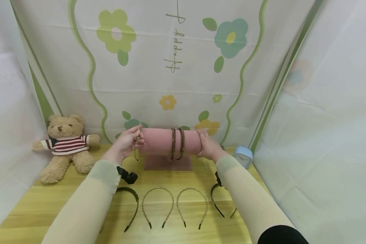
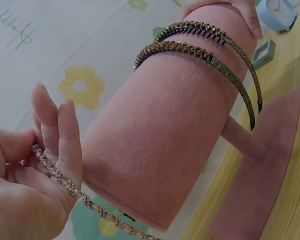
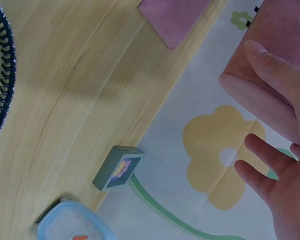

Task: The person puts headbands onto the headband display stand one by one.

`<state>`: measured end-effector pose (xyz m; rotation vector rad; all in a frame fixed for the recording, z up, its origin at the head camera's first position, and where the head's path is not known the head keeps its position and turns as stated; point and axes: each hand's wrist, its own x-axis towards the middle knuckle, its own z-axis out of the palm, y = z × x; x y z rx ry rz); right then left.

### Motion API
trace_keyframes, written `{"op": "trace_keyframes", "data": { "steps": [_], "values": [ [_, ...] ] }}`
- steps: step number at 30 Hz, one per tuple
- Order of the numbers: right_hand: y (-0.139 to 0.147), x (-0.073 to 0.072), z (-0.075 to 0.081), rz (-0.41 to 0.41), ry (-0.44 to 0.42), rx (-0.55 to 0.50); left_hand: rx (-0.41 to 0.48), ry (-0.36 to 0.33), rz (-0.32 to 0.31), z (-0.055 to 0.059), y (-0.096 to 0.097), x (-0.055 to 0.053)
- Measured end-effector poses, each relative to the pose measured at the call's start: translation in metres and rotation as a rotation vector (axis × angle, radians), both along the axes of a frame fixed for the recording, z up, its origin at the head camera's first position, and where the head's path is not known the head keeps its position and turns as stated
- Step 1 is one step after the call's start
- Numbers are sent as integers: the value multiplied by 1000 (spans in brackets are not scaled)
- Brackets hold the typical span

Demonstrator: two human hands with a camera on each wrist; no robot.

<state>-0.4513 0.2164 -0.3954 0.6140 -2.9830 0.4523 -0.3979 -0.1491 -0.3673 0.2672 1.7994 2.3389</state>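
Note:
A pink cylindrical headband stand [image 1: 158, 140] stands on the table with two dark beaded headbands [image 2: 185, 45] over its right half. At the cylinder's left end, my left hand [image 1: 126, 144] pinches a light beaded headband [image 2: 65, 182] between thumb and fingers. That headband hangs down beside the end of the cylinder. My right hand [image 1: 208, 145] holds the stand's right end, its thumb [image 3: 270, 62] lying along the pink surface. Two of its fingers stick out past the end, free of the cylinder.
Two light headbands [image 1: 158, 188] and two dark ones [image 1: 131, 191] lie in a row in front. A teddy bear [image 1: 67, 142] sits at left. At right stand a blue clock [image 1: 243, 156] and a small green box [image 3: 118, 167]. A printed cloth [image 1: 170, 81] hangs behind.

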Motion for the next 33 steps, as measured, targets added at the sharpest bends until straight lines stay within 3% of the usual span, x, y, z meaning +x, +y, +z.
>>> {"op": "trace_keyframes", "data": {
  "steps": [12,16,23,30,33],
  "values": [
    [1,-4,-6,1,8,-5,6,-47,31,-1,24,-10],
    [1,-5,-7,5,4,-10,-65,-78,100,0,30,-10],
    [0,-4,-4,-11,2,4,-346,-47,360,6,47,-7],
    [1,-4,-4,-4,11,0,-789,94,495,11,50,-14],
    [1,-3,-4,-2,14,0,-869,121,510,11,49,-17]
  ]
}}
